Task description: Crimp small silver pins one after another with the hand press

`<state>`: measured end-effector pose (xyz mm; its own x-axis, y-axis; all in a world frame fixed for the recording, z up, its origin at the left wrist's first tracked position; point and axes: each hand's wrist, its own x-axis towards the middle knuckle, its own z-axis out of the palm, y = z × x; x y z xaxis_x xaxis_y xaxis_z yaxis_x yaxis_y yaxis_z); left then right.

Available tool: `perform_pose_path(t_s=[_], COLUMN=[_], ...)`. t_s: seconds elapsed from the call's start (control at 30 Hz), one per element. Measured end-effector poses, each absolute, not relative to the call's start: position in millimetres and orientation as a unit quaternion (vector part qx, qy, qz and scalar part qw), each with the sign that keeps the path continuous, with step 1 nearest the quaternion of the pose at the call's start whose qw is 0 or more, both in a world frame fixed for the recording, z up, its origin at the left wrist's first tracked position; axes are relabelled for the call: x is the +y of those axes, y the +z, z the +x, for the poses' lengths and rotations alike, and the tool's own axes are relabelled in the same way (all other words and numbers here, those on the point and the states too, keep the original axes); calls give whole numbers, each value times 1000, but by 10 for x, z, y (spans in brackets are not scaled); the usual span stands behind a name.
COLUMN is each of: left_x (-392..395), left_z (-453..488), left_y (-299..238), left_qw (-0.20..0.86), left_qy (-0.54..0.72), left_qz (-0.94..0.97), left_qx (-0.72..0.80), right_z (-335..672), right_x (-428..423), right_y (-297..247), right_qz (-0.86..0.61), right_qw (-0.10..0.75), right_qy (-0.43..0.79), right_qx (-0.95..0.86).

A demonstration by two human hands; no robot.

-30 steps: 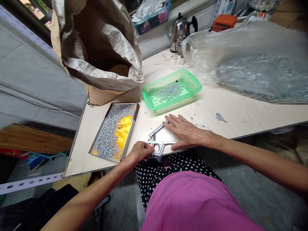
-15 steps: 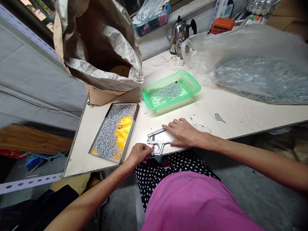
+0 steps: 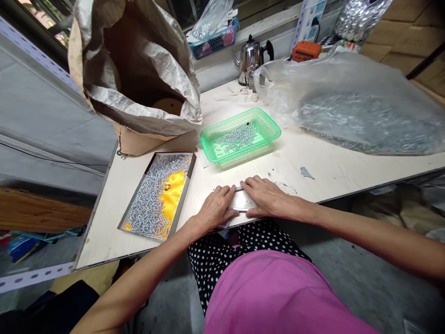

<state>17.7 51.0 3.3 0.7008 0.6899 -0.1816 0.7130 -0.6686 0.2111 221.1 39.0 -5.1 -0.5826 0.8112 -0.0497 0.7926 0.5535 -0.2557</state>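
A flat metal hand press tool lies at the table's front edge, mostly covered by both hands. My left hand rests over its left end, fingers bent down onto it. My right hand covers its right part, fingers close together over the upper lever and thumb along the lower edge. A shallow metal tray with a yellow lining and several small silver screws lies to the left. A green plastic basket holding more screws stands just beyond the hands.
A large open paper sack stands at the back left. A big clear plastic bag full of screws fills the right side. A steel kettle, an orange device and a blue basket sit at the back. The table edge runs close to my lap.
My left hand has moved from pinching the tool's left tip to lying over the tool. My right hand slid slightly left, so both hands now meet on it.
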Motion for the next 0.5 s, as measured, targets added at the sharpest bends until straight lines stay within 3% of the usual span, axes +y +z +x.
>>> perform_pose_path(t_s=[0.27, 0.5], left_x=[540, 511], left_z=[279, 295], left_y=[43, 22], left_qw=[88, 109], left_qy=[-106, -113], left_qz=[921, 911], left_qx=[364, 382], right_z=[2184, 2111], right_x=[377, 334], right_y=[-18, -197], right_qz=[-428, -419], right_qw=[15, 35], right_qy=[97, 112], right_qx=[-898, -900])
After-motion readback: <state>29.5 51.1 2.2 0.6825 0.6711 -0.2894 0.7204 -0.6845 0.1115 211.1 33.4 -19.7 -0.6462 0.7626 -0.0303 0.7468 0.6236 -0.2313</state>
